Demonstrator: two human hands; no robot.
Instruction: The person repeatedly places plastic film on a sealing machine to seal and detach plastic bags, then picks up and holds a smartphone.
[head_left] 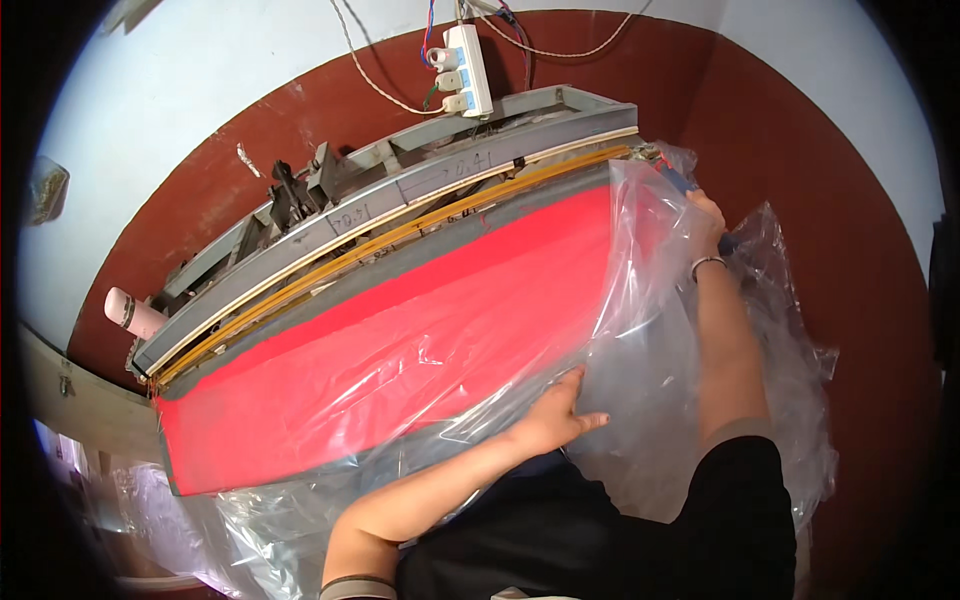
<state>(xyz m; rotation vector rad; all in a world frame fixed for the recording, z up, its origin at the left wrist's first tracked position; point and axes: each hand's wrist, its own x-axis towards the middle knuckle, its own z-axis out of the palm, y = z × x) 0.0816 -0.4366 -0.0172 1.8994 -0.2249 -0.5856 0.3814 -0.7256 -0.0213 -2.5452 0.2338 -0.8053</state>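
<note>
My left hand (560, 417) lies on clear plastic film (640, 420) at the near edge of a red sheet (400, 345), thumb and forefinger stretched apart. Farther off to the right, my right hand (706, 222) is closed around a dark blue handle-like piece (733, 242), which shows on both sides of the fist; its kind is unclear. Part of the film bunches beside that wrist. The red sheet is spread along a long machine bed with a dark grey edge, and shiny film covers part of it.
Behind the sheet runs a grey metal beam (400, 190) with orange-yellow strips (400, 232) below it. A white power strip (468, 75) with plugs and cords hangs above. A pink bottle-like cylinder (134, 313) sits at the beam's left end. More film hangs down at the lower left.
</note>
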